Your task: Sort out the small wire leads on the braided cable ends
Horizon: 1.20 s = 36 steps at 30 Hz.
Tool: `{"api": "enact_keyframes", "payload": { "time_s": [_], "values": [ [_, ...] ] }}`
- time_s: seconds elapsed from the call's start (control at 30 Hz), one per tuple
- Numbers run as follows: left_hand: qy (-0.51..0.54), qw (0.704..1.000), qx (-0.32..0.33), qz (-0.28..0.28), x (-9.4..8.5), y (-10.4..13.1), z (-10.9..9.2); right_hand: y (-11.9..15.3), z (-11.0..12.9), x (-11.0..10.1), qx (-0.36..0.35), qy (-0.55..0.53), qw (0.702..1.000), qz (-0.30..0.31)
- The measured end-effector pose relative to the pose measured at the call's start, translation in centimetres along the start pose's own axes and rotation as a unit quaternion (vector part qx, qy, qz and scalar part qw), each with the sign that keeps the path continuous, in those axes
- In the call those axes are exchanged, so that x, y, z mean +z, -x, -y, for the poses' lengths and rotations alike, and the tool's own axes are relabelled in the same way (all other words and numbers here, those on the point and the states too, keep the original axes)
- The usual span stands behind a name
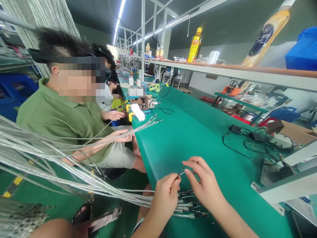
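My left hand [165, 190] is closed in a pinch around the end of a cable. Thin dark and white wires [182, 170] stick out past its thumb and forefinger. At those wires, my right hand [202, 180] holds its thumb and forefinger close together, their tips against the wire ends. Beneath my hands, a bundle of grey cables [131, 195] runs in from the left. Their ends, with braided shield and loose wires [185, 209], lie on the green bench top. My left forearm and hand hide part of this bundle.
On my left sits a co-worker in a green shirt [81, 127], holding several cable ends [148, 123] over the bench edge. Beyond are a white glove [138, 111] and a small machine [141, 100]. Black adapters [235, 129] with cords lie right; bottles [195, 44] stand on the shelf above.
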<state>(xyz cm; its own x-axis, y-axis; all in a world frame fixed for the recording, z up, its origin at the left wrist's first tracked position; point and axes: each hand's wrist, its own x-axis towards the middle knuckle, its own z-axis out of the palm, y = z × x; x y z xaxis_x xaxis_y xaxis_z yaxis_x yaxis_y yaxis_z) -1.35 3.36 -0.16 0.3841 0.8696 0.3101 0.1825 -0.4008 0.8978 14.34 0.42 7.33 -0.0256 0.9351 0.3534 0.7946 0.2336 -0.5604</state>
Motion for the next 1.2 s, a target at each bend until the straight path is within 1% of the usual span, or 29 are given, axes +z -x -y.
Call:
{"api": "enact_keyframes", "payload": {
  "time_s": [0.1,0.17,0.3,0.37,0.43,0.5,0.57,0.67,0.73,0.9,1.0,1.07,1.2],
  "values": [
    [-0.001,1.000,-0.004,-0.006,0.0,-0.1,-0.1,0.0,-0.2,0.2,-0.041,0.046,0.998,-0.023],
    [-0.001,1.000,-0.004,-0.007,0.1,-0.1,-0.1,0.1,-0.3,0.2,-0.062,0.104,0.992,-0.028],
    [-0.001,1.000,-0.011,-0.006,0.1,-0.1,0.0,0.6,-0.5,0.1,-0.101,0.228,0.968,-0.022],
    [0.000,1.000,-0.013,-0.006,0.1,-0.2,0.0,0.8,-0.6,0.0,-0.116,0.248,0.962,-0.022],
    [0.001,1.000,-0.011,-0.009,0.0,-0.3,-0.1,0.8,-0.6,0.1,-0.124,0.224,0.966,-0.026],
    [0.002,1.000,-0.011,-0.016,0.0,-0.3,-0.2,0.8,-0.4,0.2,-0.123,0.158,0.979,-0.021],
    [0.003,1.000,-0.013,-0.022,-0.1,-0.3,-0.2,0.8,-0.1,0.4,-0.112,0.072,0.991,0.005],
    [0.005,1.000,-0.018,-0.022,-0.1,-0.2,-0.2,0.9,0.1,0.8,-0.094,-0.020,0.994,0.045],
    [0.004,1.000,-0.020,-0.020,-0.1,-0.2,-0.1,1.1,0.0,1.1,-0.091,-0.037,0.994,0.047],
    [0.003,1.000,-0.016,-0.015,0.1,0.0,0.0,1.2,-0.5,1.7,-0.105,-0.027,0.994,0.018],
    [0.001,1.000,-0.009,-0.006,0.2,0.1,0.0,1.2,-0.6,2.0,-0.116,-0.011,0.993,0.024],
    [0.001,1.000,-0.005,-0.002,0.2,0.1,0.1,1.2,-0.6,2.1,-0.092,-0.016,0.995,0.018],
    [0.007,1.000,-0.003,-0.006,0.2,0.1,0.2,1.1,-0.5,2.0,0.030,-0.087,0.995,-0.028]
  ]
}}
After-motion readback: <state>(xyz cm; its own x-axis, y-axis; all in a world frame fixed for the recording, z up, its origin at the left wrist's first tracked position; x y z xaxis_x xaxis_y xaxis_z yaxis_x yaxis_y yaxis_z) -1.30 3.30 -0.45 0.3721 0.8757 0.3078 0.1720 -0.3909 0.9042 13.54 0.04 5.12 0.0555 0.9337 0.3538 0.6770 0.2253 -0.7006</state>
